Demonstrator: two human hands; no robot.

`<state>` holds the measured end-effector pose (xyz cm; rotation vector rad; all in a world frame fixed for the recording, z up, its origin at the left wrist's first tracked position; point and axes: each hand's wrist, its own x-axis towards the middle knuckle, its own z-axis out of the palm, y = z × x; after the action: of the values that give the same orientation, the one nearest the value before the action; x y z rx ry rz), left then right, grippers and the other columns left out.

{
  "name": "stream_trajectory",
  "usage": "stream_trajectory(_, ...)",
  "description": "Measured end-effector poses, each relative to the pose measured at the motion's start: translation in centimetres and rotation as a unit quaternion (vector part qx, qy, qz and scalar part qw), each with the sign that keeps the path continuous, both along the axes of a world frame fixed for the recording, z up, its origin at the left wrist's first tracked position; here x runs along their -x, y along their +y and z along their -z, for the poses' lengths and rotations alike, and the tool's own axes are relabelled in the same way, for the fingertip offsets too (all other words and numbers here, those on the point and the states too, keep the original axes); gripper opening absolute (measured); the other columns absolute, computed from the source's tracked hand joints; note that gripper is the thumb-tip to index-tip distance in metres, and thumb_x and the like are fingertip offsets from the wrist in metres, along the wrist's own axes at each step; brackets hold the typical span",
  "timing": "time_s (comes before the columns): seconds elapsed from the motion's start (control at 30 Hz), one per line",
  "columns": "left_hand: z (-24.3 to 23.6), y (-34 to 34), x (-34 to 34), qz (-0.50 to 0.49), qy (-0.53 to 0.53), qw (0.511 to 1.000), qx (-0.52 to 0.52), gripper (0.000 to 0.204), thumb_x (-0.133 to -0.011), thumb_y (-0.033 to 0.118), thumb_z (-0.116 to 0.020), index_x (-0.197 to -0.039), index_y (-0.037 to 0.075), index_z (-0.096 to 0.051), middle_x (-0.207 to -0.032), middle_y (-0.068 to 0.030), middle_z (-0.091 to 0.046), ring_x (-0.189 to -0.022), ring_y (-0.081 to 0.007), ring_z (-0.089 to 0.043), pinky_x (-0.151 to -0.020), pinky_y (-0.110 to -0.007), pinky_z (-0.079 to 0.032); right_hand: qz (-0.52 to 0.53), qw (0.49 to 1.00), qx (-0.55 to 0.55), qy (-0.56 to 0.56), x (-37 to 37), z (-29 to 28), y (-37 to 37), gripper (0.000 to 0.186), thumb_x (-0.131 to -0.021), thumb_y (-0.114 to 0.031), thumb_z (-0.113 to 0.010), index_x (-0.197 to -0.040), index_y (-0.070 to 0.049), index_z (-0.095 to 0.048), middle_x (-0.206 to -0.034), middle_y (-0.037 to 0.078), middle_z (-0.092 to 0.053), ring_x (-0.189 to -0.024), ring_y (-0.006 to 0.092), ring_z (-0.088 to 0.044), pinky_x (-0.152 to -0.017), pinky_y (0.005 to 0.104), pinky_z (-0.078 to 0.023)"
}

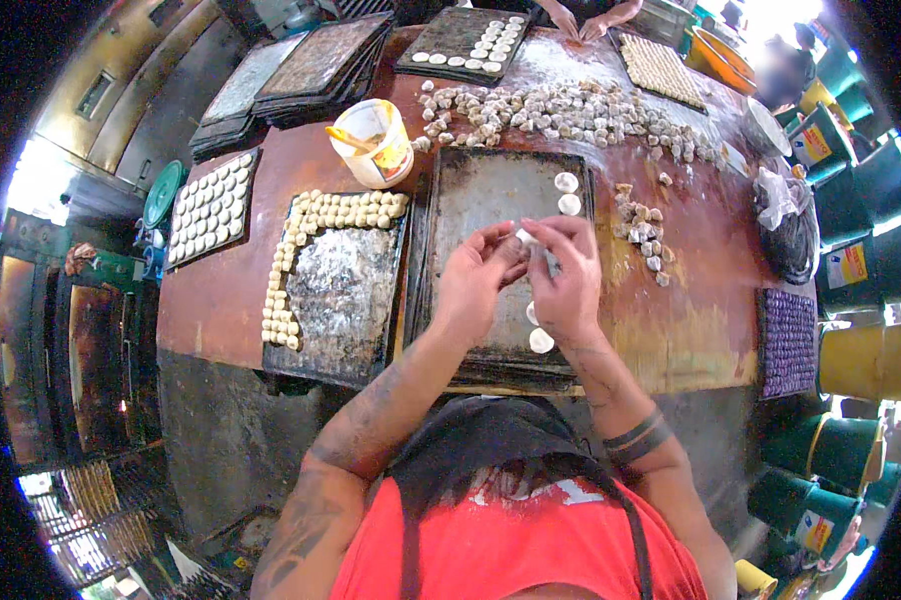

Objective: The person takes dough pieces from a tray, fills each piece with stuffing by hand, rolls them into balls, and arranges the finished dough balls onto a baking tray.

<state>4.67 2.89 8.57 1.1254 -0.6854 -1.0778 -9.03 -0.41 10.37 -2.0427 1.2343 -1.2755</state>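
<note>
Both hands meet over the baking tray [471,215]: left hand [474,283] and right hand [568,280] pinching one dough piece [526,238] between fingertips.

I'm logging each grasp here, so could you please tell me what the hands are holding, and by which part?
Both hands, left hand and right hand, pinch one small white dough piece between their fingertips, above the dark metal baking tray.
</note>
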Motion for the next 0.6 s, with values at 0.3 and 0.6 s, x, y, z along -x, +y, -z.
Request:
stream_trajectory(0.3, -1.3, 0.6, -1.1, 0.218, 0.18, 0.956, -0.081, 0.041, -0.087, 0.012, -0.081, -0.122, 0.0, -0.065, -0.112, -0.0093, -0.07, -0.097, -0.0207, -0.071, -0.09, -0.038, -0.058, -0.247, 0.969, -0.025, 0.02, 1.7, -1.8, -2.4, 0.041, -0.072, -0.011, -0.089, -0.107, -0.007, -0.067, -0.128, 0.012, -0.071, -0.12, 0.0342, -0.067, -0.099, 0.0446, -0.054)
stream_trajectory(0.6, 0.9, 0.2, 0.8, 0.129, 0.198, 0.964, -0.121, 0.036, -0.093, 0.017, -0.078, -0.121, -0.002, -0.064, -0.113, -0.0115, -0.071, -0.098, -0.0204, -0.07, -0.088, -0.042, -0.057, -0.132, 0.946, -0.247, -0.166, 2.0, 3.4, 0.5, 0.025, -0.084, -0.004, -0.08, -0.106, -0.001, -0.067, -0.098, 0.006, -0.068, -0.094, 0.0151, -0.066, -0.085, 0.0293, -0.055)
